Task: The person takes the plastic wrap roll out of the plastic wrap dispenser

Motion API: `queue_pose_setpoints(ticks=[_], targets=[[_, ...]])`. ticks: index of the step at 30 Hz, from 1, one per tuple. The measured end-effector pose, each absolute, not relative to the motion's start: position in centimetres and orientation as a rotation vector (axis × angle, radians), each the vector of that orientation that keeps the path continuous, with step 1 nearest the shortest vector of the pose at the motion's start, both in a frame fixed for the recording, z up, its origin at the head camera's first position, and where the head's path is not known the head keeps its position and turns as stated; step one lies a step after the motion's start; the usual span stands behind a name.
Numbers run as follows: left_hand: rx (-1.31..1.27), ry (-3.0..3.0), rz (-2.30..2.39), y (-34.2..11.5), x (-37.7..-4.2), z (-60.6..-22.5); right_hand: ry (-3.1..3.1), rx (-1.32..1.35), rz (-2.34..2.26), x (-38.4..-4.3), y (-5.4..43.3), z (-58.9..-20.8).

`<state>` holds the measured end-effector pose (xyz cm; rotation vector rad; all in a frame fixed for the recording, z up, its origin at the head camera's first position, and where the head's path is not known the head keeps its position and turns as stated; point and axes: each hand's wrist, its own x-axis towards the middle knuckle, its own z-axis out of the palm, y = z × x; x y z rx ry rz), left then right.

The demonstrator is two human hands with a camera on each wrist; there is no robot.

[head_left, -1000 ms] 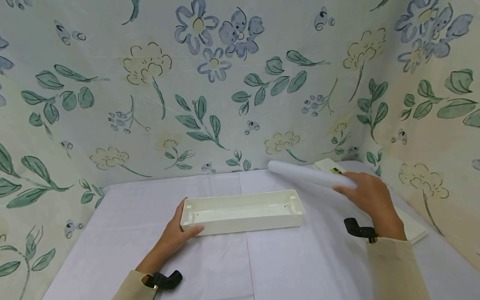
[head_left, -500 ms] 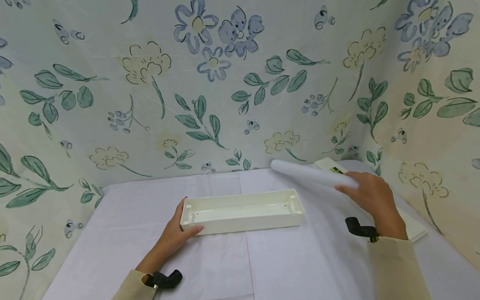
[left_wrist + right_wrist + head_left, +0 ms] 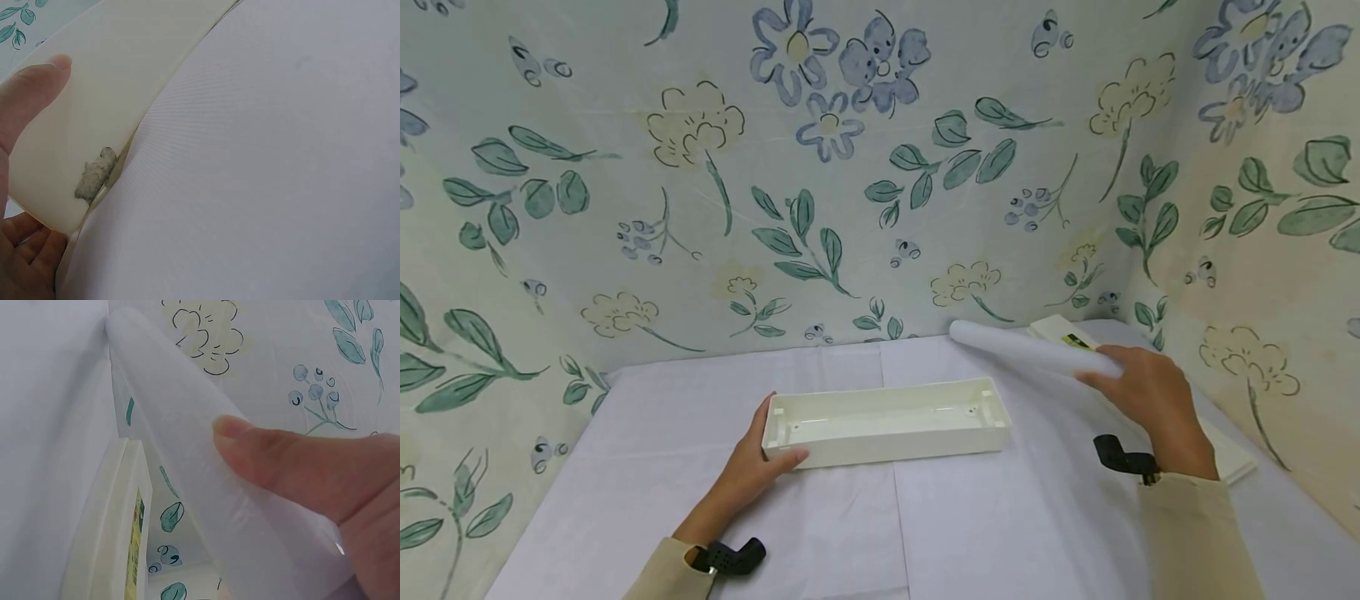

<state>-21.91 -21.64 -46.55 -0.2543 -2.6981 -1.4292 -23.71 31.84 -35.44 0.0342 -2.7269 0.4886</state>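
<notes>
A long, shallow cream plastic box (image 3: 887, 446), its top uncovered, lies on the white cloth with small fittings inside both ends. My left hand (image 3: 756, 471) grips its left end, thumb on the front wall and fingers round the far side. In the left wrist view, the thumb presses the box wall (image 3: 119, 81), which bears a grey, rough patch near its lower edge. My right hand (image 3: 1142, 392) holds a smooth white tube (image 3: 1022, 346) by its near end, raised over the cloth and pointing left and away. The right wrist view has the thumb lying along the tube (image 3: 181, 419).
A long, flat cream piece (image 3: 1225, 454) with a yellow-green label lies at the right, partly hidden behind my right hand and forearm. White cloth (image 3: 820, 533) covers the table. Flower-patterned fabric walls (image 3: 850, 217) stand close at the back and both sides.
My right hand has drifted slightly to the right with the white tube. The left hand and the box have stayed in place.
</notes>
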Motion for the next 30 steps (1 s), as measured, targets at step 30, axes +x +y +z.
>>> queue_pose_setpoints(ticks=[30], targets=[[-0.249,-2.691,-1.435,-21.64,-21.95,-46.64,-2.827,-0.108,0.585,-23.48,32.8,-35.83]])
